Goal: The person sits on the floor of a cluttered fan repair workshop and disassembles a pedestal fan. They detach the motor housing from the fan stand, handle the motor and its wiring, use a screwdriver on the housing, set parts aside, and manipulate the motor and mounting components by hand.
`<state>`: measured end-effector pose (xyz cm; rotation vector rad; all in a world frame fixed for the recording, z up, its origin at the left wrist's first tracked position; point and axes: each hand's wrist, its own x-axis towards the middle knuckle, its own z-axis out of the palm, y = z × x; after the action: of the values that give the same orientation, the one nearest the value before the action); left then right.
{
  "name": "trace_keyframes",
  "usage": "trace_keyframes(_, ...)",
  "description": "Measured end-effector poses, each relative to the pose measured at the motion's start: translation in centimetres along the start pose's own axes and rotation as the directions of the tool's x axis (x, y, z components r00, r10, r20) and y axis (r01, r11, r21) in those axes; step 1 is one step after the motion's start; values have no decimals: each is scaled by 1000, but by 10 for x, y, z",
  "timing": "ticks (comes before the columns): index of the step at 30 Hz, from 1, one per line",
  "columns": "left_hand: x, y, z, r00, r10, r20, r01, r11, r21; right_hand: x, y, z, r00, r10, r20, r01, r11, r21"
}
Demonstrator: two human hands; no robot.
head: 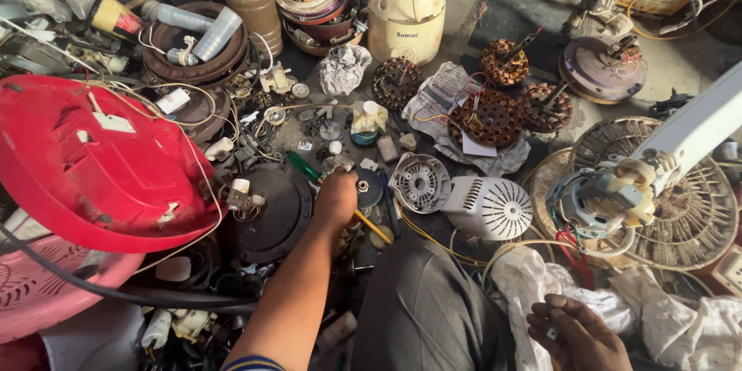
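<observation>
The floor [495,11], dark and grimy concrete, carries everything, with the cream mixer base [406,6] standing upright at its far middle. Just in front of that base lie a crumpled grey rag [343,68] and a copper-wound stator [396,82], and to the base's right three more wound stators [488,117] rest partly on crumpled paper [442,93], beyond them a purple fan motor housing [603,68]. Nearer than the base sit a white ribbed motor cover [488,207] and a dark round plate [272,212], well to its left a red domed cover [85,166], and to its near right a round wire fan guard [688,209].
</observation>
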<state>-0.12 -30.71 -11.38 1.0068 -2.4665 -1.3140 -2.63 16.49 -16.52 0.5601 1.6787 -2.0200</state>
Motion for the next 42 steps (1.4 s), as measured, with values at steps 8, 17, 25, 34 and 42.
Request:
trace_keyframes(8,4,-19,-8,966,189,-176,-194,981,-10,-1,-12,6,999,13,43,-13,1000,4)
trace_keyframes(17,6,-11,-14,881,163,-443,-318,898,-303,-49,-69,73,998,25,50,-31,993,114)
trace_keyframes(25,-29,19,-40,836,213,-506,-292,953,-82,-93,-114,131,968,-47,245,-2,980,197)
trace_keyframes(34,-190,162,38,723,664,-191,-690,673,-267,-96,-139,147,917,-121,381,-32,928,372)
trace_keyframes(42,-199,192,58,712,685,-153,-701,682,-207,-100,-141,133,931,-165,324,9,902,432)
